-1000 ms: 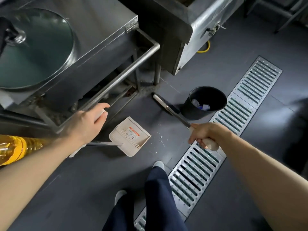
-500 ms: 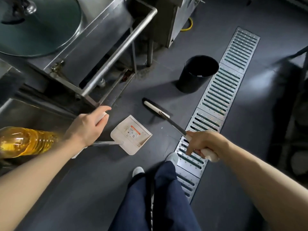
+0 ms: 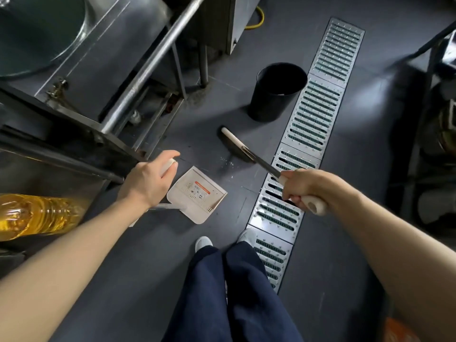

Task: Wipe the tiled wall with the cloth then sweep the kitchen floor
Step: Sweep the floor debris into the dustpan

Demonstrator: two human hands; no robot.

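A cream dustpan [image 3: 197,195] lies flat on the dark grey floor [image 3: 138,262]. My left hand [image 3: 148,181] grips the white top of its long handle, just left of the pan. My right hand [image 3: 302,187] holds the white grip of a broom. The broom head [image 3: 234,144] with its dark bristles rests on the floor beyond the pan, near small white crumbs [image 3: 228,164]. No cloth or tiled wall is in view.
A black bin [image 3: 276,95] stands beside a long metal drain grate [image 3: 311,124]. Steel kitchen units [image 3: 111,58] with rails and legs fill the upper left. A bottle of yellow oil [image 3: 37,215] lies at the left edge. My feet [image 3: 203,243] stand below the pan.
The broom head has swept back from the bin toward the dustpan. My view has shifted back, so the bin and units sit farther away. Both hands keep their grips.
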